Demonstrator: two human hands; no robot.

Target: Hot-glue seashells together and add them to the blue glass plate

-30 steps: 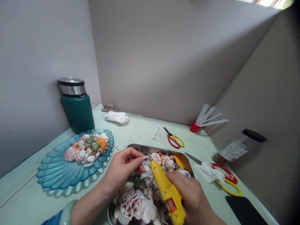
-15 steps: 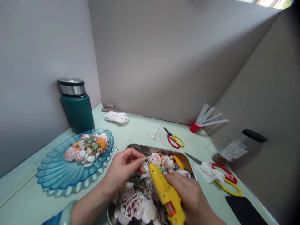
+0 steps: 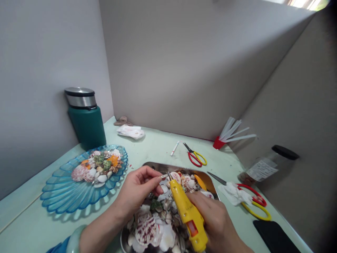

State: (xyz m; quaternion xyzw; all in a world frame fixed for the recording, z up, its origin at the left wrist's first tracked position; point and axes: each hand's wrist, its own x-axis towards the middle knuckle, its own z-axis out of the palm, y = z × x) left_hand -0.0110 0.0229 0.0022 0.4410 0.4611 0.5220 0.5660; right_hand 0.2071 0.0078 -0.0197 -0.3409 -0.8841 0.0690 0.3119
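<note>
My left hand (image 3: 137,191) pinches a tiny pale shell (image 3: 164,176) between thumb and fingertips, above a steel tray (image 3: 155,166) heaped with seashells. In my right hand (image 3: 217,221) is a yellow glue gun (image 3: 187,214), its metal nozzle touching or almost touching the small shell. A large pink-and-white scallop (image 3: 146,230) lies in the tray below my left wrist. To the left, a blue glass shell-shaped plate (image 3: 65,195) carries a cluster of shells (image 3: 98,165) of various colours.
A green flask (image 3: 85,119) stands at the back left. Small scissors (image 3: 196,157), a white stick (image 3: 174,148) and a red cup of glue sticks (image 3: 226,135) lie behind the tray. On the right are larger scissors (image 3: 252,202) on tissue, a jar (image 3: 268,165) and a black phone (image 3: 275,237).
The glue gun's nozzle dipped slightly toward my left fingers half a second ago and is back at the small shell. My left hand has barely moved.
</note>
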